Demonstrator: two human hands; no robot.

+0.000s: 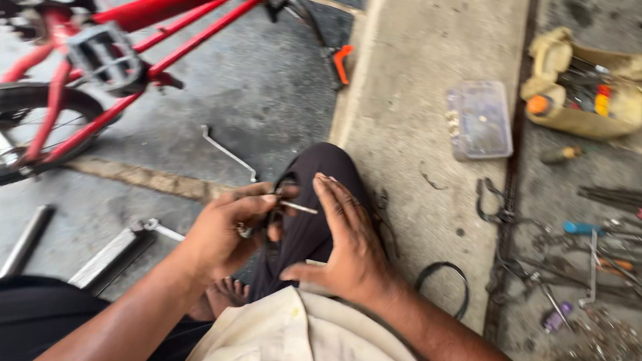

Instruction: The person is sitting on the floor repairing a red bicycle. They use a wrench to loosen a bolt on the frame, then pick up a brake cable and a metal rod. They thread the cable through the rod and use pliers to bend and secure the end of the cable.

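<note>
the left hand (229, 230) pinches a thin metal pin (297, 207) between its fingertips, over the raised knee (321, 173). the right hand (350, 244) lies flat on that knee, fingers loose and spread — holding nothing. beyond, a clear plastic box (480, 120) sits on the concrete strip; tools (606, 249) litter the floor's right edge — a red bicycle (110, 42) stands far left.

The red bicycle (126, 43) is cut off by the frame's top and left edges.
</note>
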